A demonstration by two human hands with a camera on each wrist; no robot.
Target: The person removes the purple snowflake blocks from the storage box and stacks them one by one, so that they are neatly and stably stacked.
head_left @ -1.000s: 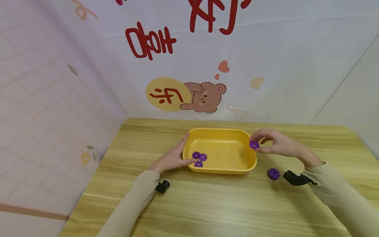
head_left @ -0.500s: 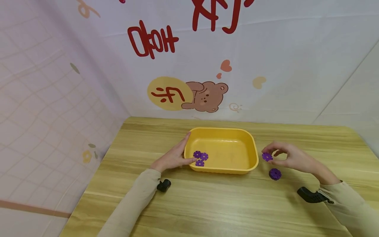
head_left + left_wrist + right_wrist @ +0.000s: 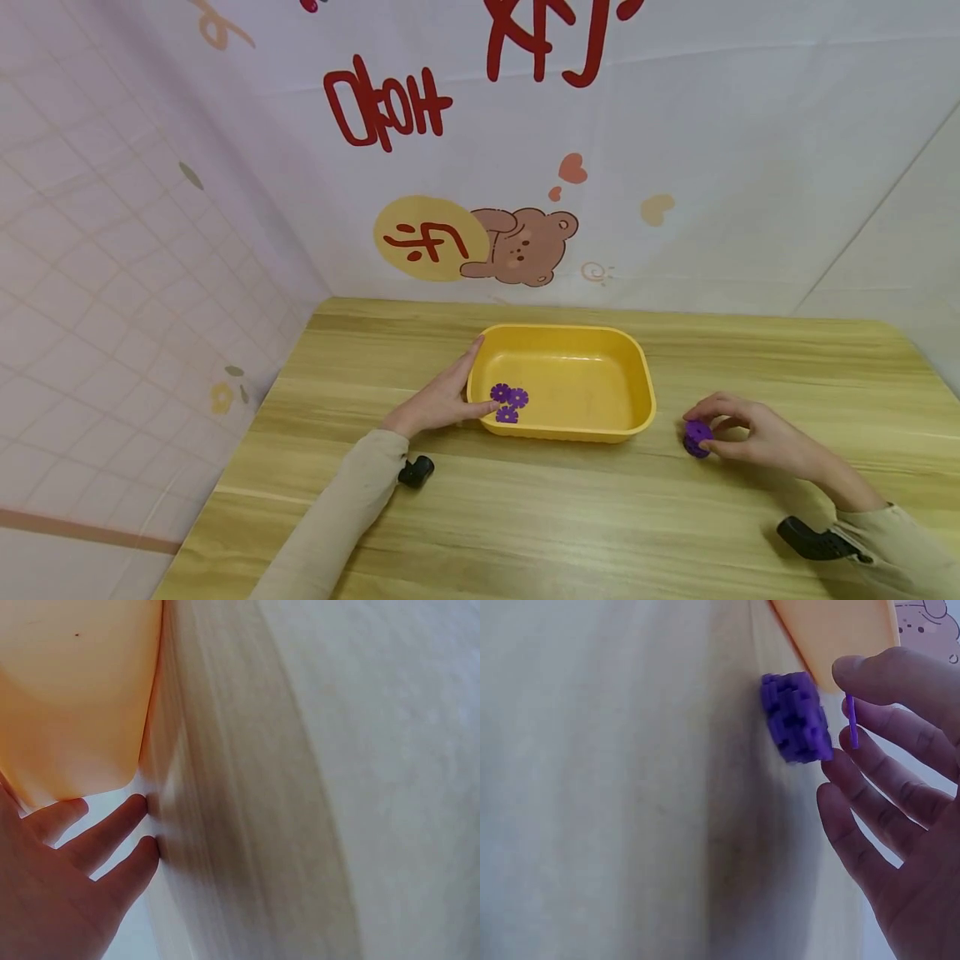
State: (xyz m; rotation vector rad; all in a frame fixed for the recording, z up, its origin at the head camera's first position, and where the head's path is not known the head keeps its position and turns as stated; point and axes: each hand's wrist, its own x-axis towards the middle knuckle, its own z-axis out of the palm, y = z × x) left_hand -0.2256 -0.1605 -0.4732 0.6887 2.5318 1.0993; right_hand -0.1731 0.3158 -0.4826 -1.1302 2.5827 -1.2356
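A yellow plastic basin [image 3: 570, 429] stands on the table with 3 purple notched snowflake discs [image 3: 507, 402] lying in its front left corner. My left hand [image 3: 435, 404] holds the basin's left end, thumb over the rim and fingers along the outer wall; in the left wrist view the fingers [image 3: 112, 832] are spread by that wall. Right of the basin, my right hand [image 3: 761, 433] pinches one purple disc [image 3: 852, 720] between thumb and fingertips. Just below it sits a stack of purple discs [image 3: 795, 716], with a small gap visible in the right wrist view.
The wooden table [image 3: 525, 525] ends at a white cloth backdrop [image 3: 735, 125] with red lettering and a printed bear. Black wrist-camera mounts [image 3: 817, 537] stick out near both sleeves.
My right hand has moved right and toward me, from the basin's right rim to the disc stack, still pinching the disc. The left hand and basin have stayed put.
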